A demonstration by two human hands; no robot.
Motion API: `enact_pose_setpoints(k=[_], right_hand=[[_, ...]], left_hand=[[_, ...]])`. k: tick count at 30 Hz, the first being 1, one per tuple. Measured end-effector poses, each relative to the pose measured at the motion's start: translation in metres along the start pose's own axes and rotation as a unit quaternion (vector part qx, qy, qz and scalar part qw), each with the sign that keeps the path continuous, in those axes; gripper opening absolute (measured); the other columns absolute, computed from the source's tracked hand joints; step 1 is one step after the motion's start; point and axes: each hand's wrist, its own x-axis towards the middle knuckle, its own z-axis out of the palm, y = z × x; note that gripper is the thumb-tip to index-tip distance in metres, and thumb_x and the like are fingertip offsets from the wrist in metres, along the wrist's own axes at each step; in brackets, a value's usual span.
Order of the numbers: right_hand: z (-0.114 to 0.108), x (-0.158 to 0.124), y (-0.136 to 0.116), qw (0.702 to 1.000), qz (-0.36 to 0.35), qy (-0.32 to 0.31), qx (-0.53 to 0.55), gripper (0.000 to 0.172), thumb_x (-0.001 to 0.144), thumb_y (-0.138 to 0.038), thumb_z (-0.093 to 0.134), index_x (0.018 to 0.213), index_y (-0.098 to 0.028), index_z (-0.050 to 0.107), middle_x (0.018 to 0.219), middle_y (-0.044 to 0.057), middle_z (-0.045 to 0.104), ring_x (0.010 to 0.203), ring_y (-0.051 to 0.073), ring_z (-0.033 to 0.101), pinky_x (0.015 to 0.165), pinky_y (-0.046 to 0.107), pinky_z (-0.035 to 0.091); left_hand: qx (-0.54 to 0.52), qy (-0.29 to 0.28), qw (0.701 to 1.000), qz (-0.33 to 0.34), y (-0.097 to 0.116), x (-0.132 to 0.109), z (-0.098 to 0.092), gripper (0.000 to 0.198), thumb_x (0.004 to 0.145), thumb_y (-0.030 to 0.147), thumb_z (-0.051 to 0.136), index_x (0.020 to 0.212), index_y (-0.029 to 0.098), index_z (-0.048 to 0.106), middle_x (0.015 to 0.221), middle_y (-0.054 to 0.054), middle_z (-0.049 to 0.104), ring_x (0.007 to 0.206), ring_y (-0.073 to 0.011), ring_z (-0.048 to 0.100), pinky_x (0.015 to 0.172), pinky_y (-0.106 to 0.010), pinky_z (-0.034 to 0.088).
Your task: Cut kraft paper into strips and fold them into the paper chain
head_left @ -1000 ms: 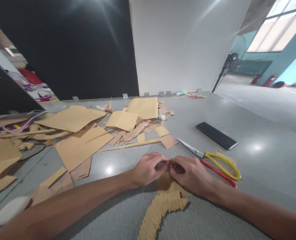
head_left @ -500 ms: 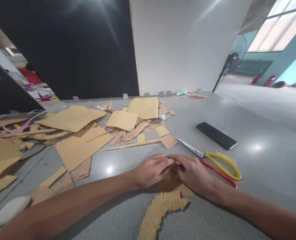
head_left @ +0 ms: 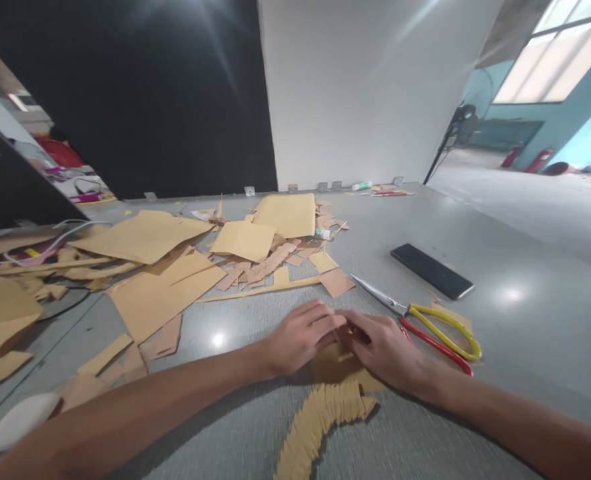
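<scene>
My left hand (head_left: 302,339) and my right hand (head_left: 382,343) meet at the middle of the grey table, fingertips pinched together around a small piece of tan paper that the fingers mostly hide. Under them lies a flat tan paper sheet (head_left: 332,370). Just below, toward the front edge, a curved strip of overlapping folded paper (head_left: 320,417) rests on the table. Scissors (head_left: 405,310) with one yellow and one red handle lie beside my right hand, blades toward the upper left.
A black phone (head_left: 431,270) lies beyond the scissors. Brown paper sheets (head_left: 160,293) and scraps cover the left and centre of the table (head_left: 540,347). A white object (head_left: 22,420) sits near my left forearm. Black and white panels (head_left: 360,93) stand behind.
The fingers of both hands have shifted slightly around the small paper, and a bit more of it shows between them. The things on the table have stayed in place.
</scene>
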Motion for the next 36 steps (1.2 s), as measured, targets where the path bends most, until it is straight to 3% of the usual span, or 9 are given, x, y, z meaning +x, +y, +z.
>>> enact_pose_setpoints(k=[6,12,22,29,36], right_hand=[[-0.0026,0.0023,-0.0042,1.0,0.017,-0.009,-0.012,0.036,0.096,-0.017,0.047,0.128,-0.021,0.063,0.081,0.002,0.075,0.063,0.015,0.066,0.061,0.024,0.048],[-0.0027,0.0025,-0.0062,1.0,0.024,0.019,0.001,0.029,0.103,-0.026,0.045,0.127,-0.021,0.06,0.087,0.003,0.076,0.069,0.016,0.068,0.064,0.025,0.05],[0.0009,-0.0027,-0.0055,0.997,-0.059,0.056,0.004,0.018,0.101,-0.021,0.049,0.114,-0.021,0.061,0.088,0.003,0.072,0.066,0.013,0.064,0.061,0.024,0.047],[0.0023,-0.0039,-0.0006,0.996,-0.061,0.063,0.022,0.016,0.105,-0.023,0.049,0.111,-0.022,0.064,0.092,0.004,0.073,0.078,0.015,0.068,0.071,0.027,0.051],[0.0,-0.0026,-0.0035,0.994,-0.093,0.061,0.005,0.019,0.106,-0.02,0.047,0.103,-0.019,0.065,0.086,0.004,0.072,0.072,0.015,0.066,0.065,0.026,0.048]], left_hand=[[0.003,0.033,0.999,-0.02,0.0,0.0013,-0.0003,0.012,0.103,0.023,0.054,0.108,0.016,0.062,0.098,-0.008,0.07,0.089,-0.0193,0.061,0.084,-0.034,0.053],[-0.047,0.085,0.993,-0.063,-0.0002,0.0019,0.0,0.006,0.099,0.023,0.061,0.101,0.017,0.064,0.102,-0.008,0.069,0.092,-0.0173,0.065,0.082,-0.029,0.054],[-0.118,0.051,0.986,-0.102,-0.0006,-0.0026,0.0007,0.011,0.103,0.025,0.055,0.105,0.017,0.063,0.098,-0.006,0.073,0.088,-0.0149,0.07,0.079,-0.025,0.056],[-0.132,0.054,0.985,-0.099,0.0005,-0.002,0.0004,0.012,0.103,0.022,0.055,0.107,0.017,0.065,0.101,-0.007,0.075,0.093,-0.015,0.071,0.084,-0.025,0.057],[-0.113,0.049,0.99,-0.072,-0.0013,-0.005,0.0,0.013,0.102,0.015,0.054,0.097,0.016,0.066,0.101,-0.006,0.075,0.093,-0.0146,0.072,0.084,-0.024,0.057]])
